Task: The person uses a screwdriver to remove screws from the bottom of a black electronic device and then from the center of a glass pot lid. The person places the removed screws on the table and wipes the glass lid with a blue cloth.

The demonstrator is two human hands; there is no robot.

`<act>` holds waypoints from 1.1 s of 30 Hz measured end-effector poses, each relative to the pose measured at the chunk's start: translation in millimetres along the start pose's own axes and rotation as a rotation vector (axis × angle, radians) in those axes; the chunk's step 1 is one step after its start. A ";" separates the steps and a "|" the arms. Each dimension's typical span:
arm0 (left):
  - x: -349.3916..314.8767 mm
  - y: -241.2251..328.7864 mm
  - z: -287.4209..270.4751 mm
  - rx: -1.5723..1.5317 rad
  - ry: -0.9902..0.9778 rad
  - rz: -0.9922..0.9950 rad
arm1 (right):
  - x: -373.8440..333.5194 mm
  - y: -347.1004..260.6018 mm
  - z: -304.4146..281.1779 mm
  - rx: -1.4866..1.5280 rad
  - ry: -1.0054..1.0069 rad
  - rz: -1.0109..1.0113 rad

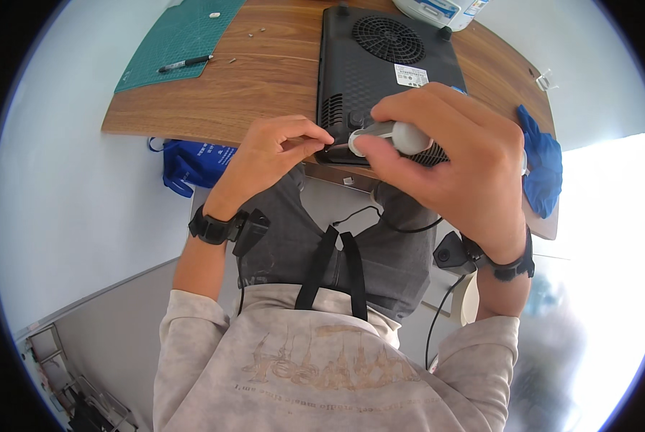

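A black induction cooktop (pixel 369 75) lies upside down at the table's front edge, its round fan grille and side vents facing up. In my right hand (pixel 470 155) is a grey and white electric screwdriver (pixel 411 138), held tilted over the cooktop's near end, with its narrow front toward my left hand. My left hand (pixel 265 155) has thumb and index finger pinched together at the cooktop's near left corner, beside the screwdriver's thin tip. What lies between those fingertips is too small to make out.
Left on the wooden table (pixel 279 65) lies a green cutting mat (pixel 171 43) with a black pen (pixel 186 63). Several tiny parts (pixel 251 35) are scattered beside it. A white container (pixel 441 11) stands behind the cooktop. Blue cloth (pixel 542 162) hangs at the right edge, a blue bag (pixel 196 164) below left.
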State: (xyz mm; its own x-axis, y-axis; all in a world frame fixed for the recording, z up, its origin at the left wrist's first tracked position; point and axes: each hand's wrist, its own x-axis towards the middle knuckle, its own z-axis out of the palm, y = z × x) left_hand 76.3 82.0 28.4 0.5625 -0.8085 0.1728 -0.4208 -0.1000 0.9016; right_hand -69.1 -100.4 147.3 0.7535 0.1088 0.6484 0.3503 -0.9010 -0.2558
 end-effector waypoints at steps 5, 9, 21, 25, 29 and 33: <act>-5.8 -4.3 -1.6 0.026 0.030 -0.037 | -3.2 0.4 -5.3 -0.013 -0.018 0.024; -7.9 -4.4 -0.9 0.018 0.045 -0.039 | -3.6 1.3 -6.8 -0.014 -0.008 0.008; -5.7 -0.1 14.6 0.072 0.095 0.035 | -4.2 3.6 -7.9 0.007 -0.006 0.030; -6.3 1.1 18.4 0.143 0.142 0.089 | -4.6 3.3 -7.7 0.004 -0.017 0.033; -8.9 3.3 21.9 0.185 0.165 0.088 | -5.4 3.2 -7.2 0.005 -0.008 0.034; -10.6 4.2 21.5 0.177 0.163 0.090 | -5.9 3.0 -7.7 0.008 -0.009 0.043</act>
State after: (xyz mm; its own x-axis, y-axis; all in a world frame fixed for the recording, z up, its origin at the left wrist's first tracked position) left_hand 53.3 77.7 21.8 0.6180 -0.7164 0.3239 -0.5844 -0.1430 0.7987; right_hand -76.9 -107.0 148.3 0.7729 0.0735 0.6303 0.3218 -0.9015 -0.2894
